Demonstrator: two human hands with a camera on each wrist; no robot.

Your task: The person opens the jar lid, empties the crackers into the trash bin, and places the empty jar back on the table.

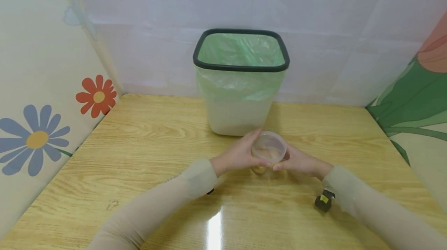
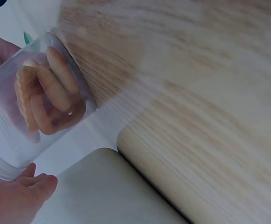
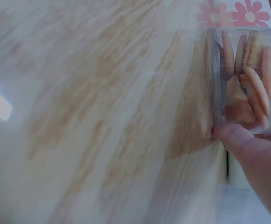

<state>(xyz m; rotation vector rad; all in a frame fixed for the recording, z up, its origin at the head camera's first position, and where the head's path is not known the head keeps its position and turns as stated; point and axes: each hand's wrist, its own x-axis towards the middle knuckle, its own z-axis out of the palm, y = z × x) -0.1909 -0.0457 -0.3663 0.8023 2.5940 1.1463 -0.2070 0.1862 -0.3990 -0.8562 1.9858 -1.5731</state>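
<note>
A clear, round plastic jar with a pale translucent top is held between both hands over the table, just in front of a bin. Around its left side the left hand grips, fingers at the far side and thumb near the front. The right hand holds the opposite side, its thumb low at the front and its fingers partly hidden behind the jar. Inside lie several tan biscuits, gathered toward one end in the left wrist view. Through the clear wall, the biscuits also show in the right wrist view.
The white bin stands at the table's back, with a dark rim and a green bag lining it. Flower-patterned panels border both sides, and a white sheet hangs behind. A black wrist device sits under the right sleeve.
</note>
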